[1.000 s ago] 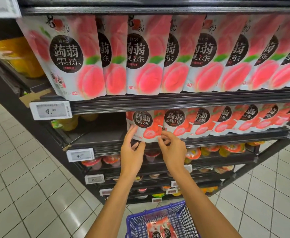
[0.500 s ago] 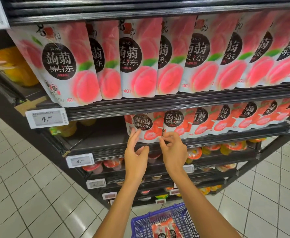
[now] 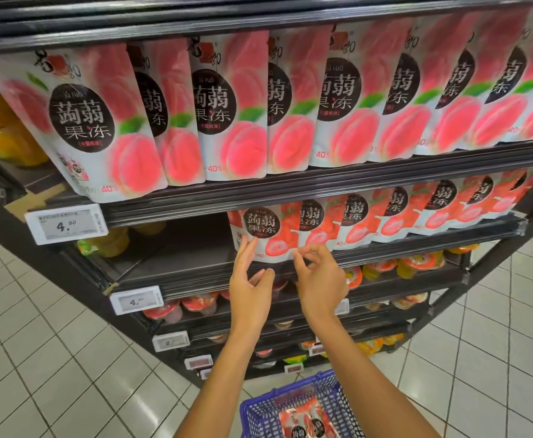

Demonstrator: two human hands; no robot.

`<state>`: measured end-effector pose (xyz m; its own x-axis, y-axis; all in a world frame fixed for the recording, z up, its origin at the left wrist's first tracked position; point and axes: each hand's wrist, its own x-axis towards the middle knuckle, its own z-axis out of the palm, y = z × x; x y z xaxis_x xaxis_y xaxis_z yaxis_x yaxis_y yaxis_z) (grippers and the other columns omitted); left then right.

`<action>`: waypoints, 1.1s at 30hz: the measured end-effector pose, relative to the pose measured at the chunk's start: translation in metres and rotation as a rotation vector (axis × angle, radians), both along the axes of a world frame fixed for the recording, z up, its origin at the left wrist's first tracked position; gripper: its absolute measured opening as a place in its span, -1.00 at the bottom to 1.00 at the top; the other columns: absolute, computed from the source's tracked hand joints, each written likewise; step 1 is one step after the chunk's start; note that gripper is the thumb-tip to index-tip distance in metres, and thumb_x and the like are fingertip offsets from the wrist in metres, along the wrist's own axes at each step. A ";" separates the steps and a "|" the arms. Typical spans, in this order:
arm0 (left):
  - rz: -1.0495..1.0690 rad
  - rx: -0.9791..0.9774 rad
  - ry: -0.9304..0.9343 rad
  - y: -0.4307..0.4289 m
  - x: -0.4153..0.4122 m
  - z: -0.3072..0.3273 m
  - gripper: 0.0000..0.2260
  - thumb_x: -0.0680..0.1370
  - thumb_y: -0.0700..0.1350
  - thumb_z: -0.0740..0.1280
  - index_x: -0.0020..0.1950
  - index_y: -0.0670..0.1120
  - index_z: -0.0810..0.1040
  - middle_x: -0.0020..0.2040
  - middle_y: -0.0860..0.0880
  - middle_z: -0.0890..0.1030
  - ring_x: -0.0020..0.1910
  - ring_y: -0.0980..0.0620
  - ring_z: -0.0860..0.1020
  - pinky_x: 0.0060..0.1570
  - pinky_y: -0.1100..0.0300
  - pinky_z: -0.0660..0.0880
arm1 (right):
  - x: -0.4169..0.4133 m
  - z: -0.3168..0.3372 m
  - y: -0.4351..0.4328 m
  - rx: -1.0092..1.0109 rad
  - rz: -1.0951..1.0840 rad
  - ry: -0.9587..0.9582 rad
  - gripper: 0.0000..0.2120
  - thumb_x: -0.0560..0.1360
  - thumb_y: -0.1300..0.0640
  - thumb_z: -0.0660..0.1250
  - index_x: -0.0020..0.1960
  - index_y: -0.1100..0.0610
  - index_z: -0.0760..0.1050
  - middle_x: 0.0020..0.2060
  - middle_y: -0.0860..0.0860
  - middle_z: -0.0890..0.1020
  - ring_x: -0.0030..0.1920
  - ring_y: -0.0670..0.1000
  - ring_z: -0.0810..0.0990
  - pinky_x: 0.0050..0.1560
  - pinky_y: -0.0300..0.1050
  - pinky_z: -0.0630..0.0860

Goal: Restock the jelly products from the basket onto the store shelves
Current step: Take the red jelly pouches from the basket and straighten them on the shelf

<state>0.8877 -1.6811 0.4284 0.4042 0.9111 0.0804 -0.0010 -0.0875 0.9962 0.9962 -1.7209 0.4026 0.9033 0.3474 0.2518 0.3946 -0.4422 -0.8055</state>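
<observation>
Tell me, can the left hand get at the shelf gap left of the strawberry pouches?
Probably yes: the left hand holds nothing, its fingers touch the leftmost strawberry pouch, and the shelf gap beside it looks unobstructed.

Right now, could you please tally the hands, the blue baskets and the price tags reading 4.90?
Hands: 2 (left hand, right hand)
Blue basket: 1
Price tags reading 4.90: 2 (upper price tag, lower price tag)
Total: 5

Pink peach pouches carry black roundels; strawberry pouches below run red on white. The basket is blue mesh.
</observation>
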 end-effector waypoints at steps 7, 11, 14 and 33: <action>0.028 -0.012 0.010 0.001 0.001 0.000 -0.43 0.56 -0.34 0.30 0.37 0.26 0.37 0.50 0.29 0.28 0.41 0.32 0.34 0.09 0.56 0.41 | 0.001 0.003 0.004 -0.043 0.024 -0.011 -0.88 0.49 -0.13 0.42 -0.04 -0.12 0.62 -0.19 -0.20 0.71 -0.14 -0.08 0.65 -0.31 -0.20 0.28; 0.069 -0.040 0.019 0.003 0.000 0.001 -0.44 0.56 -0.31 0.30 0.36 0.29 0.37 0.48 0.33 0.28 0.35 0.38 0.36 0.01 0.59 0.42 | 0.000 0.000 0.006 -0.004 0.098 0.013 -0.88 0.49 -0.13 0.42 -0.08 -0.10 0.60 -0.19 -0.18 0.73 -0.24 -0.06 0.67 -0.35 -0.19 0.43; 0.095 -0.071 0.026 0.004 0.000 0.002 -0.44 0.56 -0.29 0.32 0.35 0.32 0.38 0.32 0.50 0.32 0.31 0.43 0.36 0.00 0.54 0.43 | -0.003 -0.001 0.008 0.000 0.095 0.026 -0.88 0.49 -0.14 0.41 -0.07 -0.11 0.60 -0.17 -0.19 0.72 -0.22 -0.06 0.67 -0.29 -0.13 0.52; 0.228 -0.100 0.035 -0.024 -0.005 -0.023 -0.62 0.55 -0.34 0.30 0.13 0.14 0.60 0.14 0.14 0.65 0.13 0.23 0.58 0.19 0.14 0.53 | 0.015 -0.029 -0.035 0.169 0.221 0.175 -0.90 0.52 0.03 0.42 0.00 0.02 0.60 -0.28 -0.17 0.65 -0.31 -0.15 0.60 -0.26 -0.23 0.51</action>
<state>0.8822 -1.7054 0.4052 0.1882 0.9818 -0.0250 0.0418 0.0175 0.9990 1.0110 -1.7563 0.3733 0.8455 0.5061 0.1702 0.3152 -0.2159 -0.9241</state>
